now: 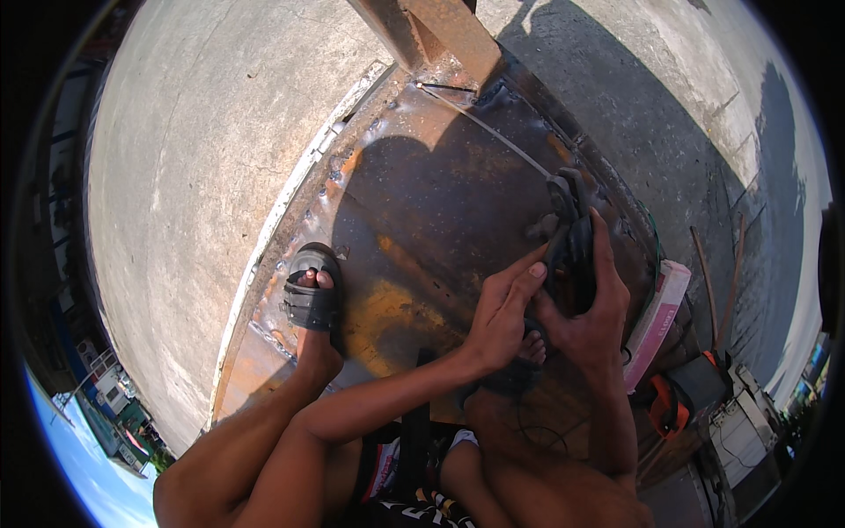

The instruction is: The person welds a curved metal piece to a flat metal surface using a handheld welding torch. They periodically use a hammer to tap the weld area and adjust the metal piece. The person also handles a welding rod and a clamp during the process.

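Note:
Both hands are at a dark welding electrode holder (pixel 572 238), right of the middle. My right hand (pixel 594 321) wraps round its lower part from the right, one finger stretched along its side. From the left, my left hand (pixel 503 312) closes against the holder, thumb up; its fingertips are partly hidden. A thin grey welding rod (pixel 493 136) sticks out of the holder's jaws toward the upper left. In the picture its far tip lies by the foot of a rusty steel post (pixel 453 40); I cannot tell whether they touch.
My sandalled feet stand on a rusty steel plate (pixel 414 211) with weld beads along its left edge. At the right are a pink and white box (pixel 660 321), thin rusty rods (pixel 735 273) and an orange and grey tool case (pixel 687 396). Concrete ground (pixel 211 176) surrounds the plate.

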### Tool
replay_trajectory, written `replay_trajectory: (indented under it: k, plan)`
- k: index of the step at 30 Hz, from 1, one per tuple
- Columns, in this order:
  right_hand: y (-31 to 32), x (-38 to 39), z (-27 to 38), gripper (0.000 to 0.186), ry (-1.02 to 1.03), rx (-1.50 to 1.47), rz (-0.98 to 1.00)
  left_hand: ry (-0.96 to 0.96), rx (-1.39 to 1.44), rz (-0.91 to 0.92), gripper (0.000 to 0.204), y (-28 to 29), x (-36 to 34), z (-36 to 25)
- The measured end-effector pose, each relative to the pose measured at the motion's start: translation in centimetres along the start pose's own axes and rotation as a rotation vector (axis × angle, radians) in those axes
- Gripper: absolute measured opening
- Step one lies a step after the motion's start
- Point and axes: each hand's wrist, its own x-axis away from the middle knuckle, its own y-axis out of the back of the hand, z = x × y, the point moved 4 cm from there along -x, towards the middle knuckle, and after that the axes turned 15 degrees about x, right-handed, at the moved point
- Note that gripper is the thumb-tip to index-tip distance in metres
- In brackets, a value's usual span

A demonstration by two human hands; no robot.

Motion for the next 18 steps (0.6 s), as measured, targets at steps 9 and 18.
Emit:
replay_trajectory:
  k: [9,18]
  plan:
    - [-0.08,-0.01,-0.14,0.101,0.020,0.003,-0.006,-0.018,-0.008,0.001,0.052,-0.02,-0.04,0.04]
    - [0.03,-0.03,-0.01,0.101,-0.005,-0.001,0.010,0.015,0.012,0.005,0.053,0.11,-0.05,0.22]
